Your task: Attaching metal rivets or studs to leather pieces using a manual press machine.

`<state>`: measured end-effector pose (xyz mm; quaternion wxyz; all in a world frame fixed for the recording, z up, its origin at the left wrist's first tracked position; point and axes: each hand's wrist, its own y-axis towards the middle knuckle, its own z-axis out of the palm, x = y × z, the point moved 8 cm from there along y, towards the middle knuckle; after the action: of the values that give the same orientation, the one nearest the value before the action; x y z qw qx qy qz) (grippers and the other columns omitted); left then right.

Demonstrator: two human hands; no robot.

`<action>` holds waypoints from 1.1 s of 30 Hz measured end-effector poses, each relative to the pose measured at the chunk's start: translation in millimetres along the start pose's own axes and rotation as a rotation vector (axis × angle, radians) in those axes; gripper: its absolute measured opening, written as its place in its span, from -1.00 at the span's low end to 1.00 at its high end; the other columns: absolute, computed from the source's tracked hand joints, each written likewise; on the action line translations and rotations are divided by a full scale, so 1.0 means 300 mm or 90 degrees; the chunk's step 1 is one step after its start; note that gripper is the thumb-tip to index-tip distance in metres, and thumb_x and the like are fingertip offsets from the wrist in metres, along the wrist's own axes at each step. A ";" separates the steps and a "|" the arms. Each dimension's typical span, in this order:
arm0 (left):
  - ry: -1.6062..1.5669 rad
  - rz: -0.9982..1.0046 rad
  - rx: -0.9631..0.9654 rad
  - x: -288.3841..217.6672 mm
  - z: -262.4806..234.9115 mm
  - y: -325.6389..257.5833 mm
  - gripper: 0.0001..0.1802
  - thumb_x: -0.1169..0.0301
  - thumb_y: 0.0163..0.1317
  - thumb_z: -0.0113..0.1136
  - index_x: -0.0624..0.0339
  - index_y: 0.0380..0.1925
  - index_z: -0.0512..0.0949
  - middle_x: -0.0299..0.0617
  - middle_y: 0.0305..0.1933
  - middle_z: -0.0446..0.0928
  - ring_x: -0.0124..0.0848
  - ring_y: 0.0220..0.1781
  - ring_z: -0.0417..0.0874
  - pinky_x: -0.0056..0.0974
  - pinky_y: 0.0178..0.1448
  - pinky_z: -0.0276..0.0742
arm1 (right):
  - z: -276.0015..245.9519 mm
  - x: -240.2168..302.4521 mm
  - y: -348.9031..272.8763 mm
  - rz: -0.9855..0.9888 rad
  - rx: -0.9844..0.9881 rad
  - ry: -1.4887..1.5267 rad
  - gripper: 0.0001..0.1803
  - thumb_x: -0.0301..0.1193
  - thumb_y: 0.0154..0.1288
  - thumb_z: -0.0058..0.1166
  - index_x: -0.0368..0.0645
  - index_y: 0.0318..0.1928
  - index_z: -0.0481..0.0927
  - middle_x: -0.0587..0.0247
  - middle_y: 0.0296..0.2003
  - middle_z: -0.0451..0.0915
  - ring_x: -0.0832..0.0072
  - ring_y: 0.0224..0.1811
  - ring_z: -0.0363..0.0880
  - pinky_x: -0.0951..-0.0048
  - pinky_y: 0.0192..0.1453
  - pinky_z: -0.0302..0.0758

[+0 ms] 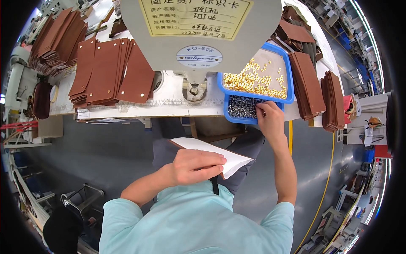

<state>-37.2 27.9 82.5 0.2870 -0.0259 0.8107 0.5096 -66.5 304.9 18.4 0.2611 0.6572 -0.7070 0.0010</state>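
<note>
Right hand (pixel 270 118) stretched forward into the small blue tray (pixel 237 119) of silver studs (pixel 243 106), fingertips pinched among them (whether any stud is actually caught, impossible to tell). Left hand (pixel 196 166) closed flat over a white-faced panel (pixel 211 154) on the lap, thumb and fingers clamping it. Panel's long axis running left to right, pointed end toward the right arm. Studs ahead and to the right, so nearer the right hand; gold eyelets (pixel 256 80) just beyond, in the larger tray (pixel 289 72).
</note>
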 end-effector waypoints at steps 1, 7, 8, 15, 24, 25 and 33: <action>-0.001 0.000 0.000 0.000 0.003 0.002 -0.74 0.65 0.02 0.44 0.27 -0.24 0.66 -0.07 -0.17 0.72 -0.23 -0.23 0.83 -0.29 -0.25 0.79 | -0.015 0.001 -0.004 0.006 -0.028 0.020 -0.90 -0.58 0.21 0.30 -0.23 -0.25 0.75 0.12 -0.28 0.71 0.13 -0.29 0.72 0.23 -0.16 0.64; -0.014 0.001 -0.020 -0.002 0.005 -0.007 -0.76 0.61 -0.03 0.40 0.31 -0.28 0.68 -0.07 -0.19 0.71 -0.26 -0.25 0.79 -0.28 -0.29 0.76 | -0.111 0.108 -0.034 0.096 -0.033 0.243 -0.91 -0.62 0.17 0.31 -0.26 -0.29 0.74 0.19 -0.30 0.74 0.43 -0.35 0.73 0.47 -0.23 0.64; -0.016 -0.018 -0.006 0.001 0.010 -0.010 -0.74 0.65 -0.02 0.40 0.29 -0.26 0.67 -0.08 -0.21 0.71 -0.24 -0.26 0.80 -0.27 -0.27 0.78 | -0.111 0.143 -0.048 0.114 0.023 0.343 -0.92 -0.63 0.17 0.31 -0.26 -0.30 0.74 0.22 -0.32 0.74 0.52 -0.37 0.71 0.52 -0.24 0.62; -0.046 -0.110 0.011 0.054 0.031 -0.021 -0.65 0.73 -0.13 0.39 0.26 -0.26 0.65 -0.11 -0.26 0.72 -0.24 -0.28 0.80 -0.26 -0.26 0.79 | -0.058 0.176 -0.086 0.238 0.117 0.660 -0.84 -0.70 0.21 0.32 -0.32 -0.18 0.77 0.24 -0.27 0.73 0.62 -0.27 0.68 0.59 -0.16 0.61; -0.024 -0.073 -0.031 0.045 0.028 -0.005 -0.68 0.66 -0.10 0.39 0.19 -0.26 0.66 -0.22 -0.29 0.70 -0.32 -0.34 0.75 -0.32 -0.36 0.70 | -0.035 0.351 -0.169 0.208 0.393 0.819 -0.83 -0.63 0.34 0.28 -0.33 -0.06 0.75 0.19 -0.13 0.70 0.61 -0.16 0.66 0.60 -0.15 0.58; -0.025 -0.074 -0.030 0.044 0.029 -0.005 -0.68 0.66 -0.10 0.39 0.19 -0.26 0.66 -0.22 -0.29 0.70 -0.32 -0.34 0.75 -0.32 -0.36 0.70 | -0.033 0.366 -0.174 0.199 0.417 0.811 -0.83 -0.63 0.33 0.29 -0.33 -0.07 0.76 0.18 -0.14 0.71 0.59 -0.16 0.66 0.58 -0.15 0.58; -0.048 -0.124 -0.030 0.058 0.031 -0.023 -0.69 0.66 -0.10 0.45 0.19 -0.28 0.69 -0.21 -0.29 0.69 -0.34 -0.41 0.71 -0.32 -0.44 0.63 | -0.062 0.396 -0.147 0.124 0.421 0.697 -0.84 -0.64 0.26 0.30 -0.29 -0.15 0.80 0.12 -0.20 0.78 0.42 -0.17 0.74 0.45 -0.09 0.63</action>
<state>-45.4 36.7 65.4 0.3647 -0.0918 0.7808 0.4988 -18.8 195.0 63.3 0.3663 0.5402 -0.4904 0.5776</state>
